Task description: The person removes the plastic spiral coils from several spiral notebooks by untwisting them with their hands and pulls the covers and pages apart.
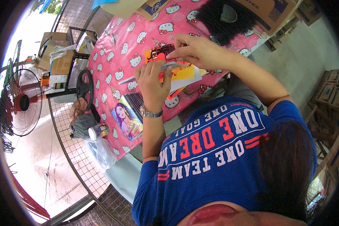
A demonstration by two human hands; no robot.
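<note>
A notebook (pixel 184 77) with a red and yellow cover and white pages lies on the pink table cover in front of me. My left hand (pixel 153 81), a metal watch on its wrist, closes its fingers on the notebook's left side. Beneath those fingers shows a narrow grey strip, whose kind is unclear. My right hand (pixel 199 52) is pinched at the red, dark-patterned part of the cover; whatever sits between its fingertips is too small to make out. Left of my left forearm rests a second notebook (pixel 127 116) with an illustrated cover and a black bound edge.
Black coils (pixel 224 22) pile up at the far right, with a grey oval object on them. Beside them stands a cardboard box (pixel 269 15). Along the left edge are a tape roll (pixel 84 88), a white-lidded jar (pixel 96 132) and a plastic bag (pixel 100 152). A fan (pixel 24 101) stands beyond.
</note>
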